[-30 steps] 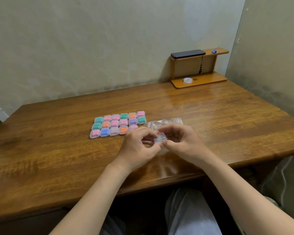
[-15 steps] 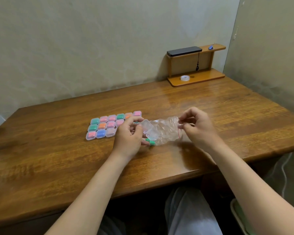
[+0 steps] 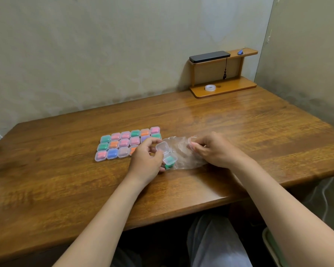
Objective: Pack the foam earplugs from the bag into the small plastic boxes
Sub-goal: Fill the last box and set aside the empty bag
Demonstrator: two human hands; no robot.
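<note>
Three rows of closed small plastic boxes (image 3: 123, 143), each showing coloured foam inside, stand packed on the tabletop (image 3: 239, 128). One clear box (image 3: 165, 153), lid up, is held in the curled fingers of the left hand (image 3: 145, 160), with a green earplug (image 3: 170, 160) inside and a second green earplug (image 3: 167, 167) just below it. Right hand (image 3: 214, 151) pinches the mouth of the bag (image 3: 181, 157). Bag looks almost empty. Judged near completion: this box left to fill and close.

- I see the table (image 3: 239, 132) as varnished wood, glossy with glare
- The small boxes (image 3: 123, 145) look clear, smooth plastic to me
- The bag (image 3: 183, 151) is thin, crinkled clear film
</note>
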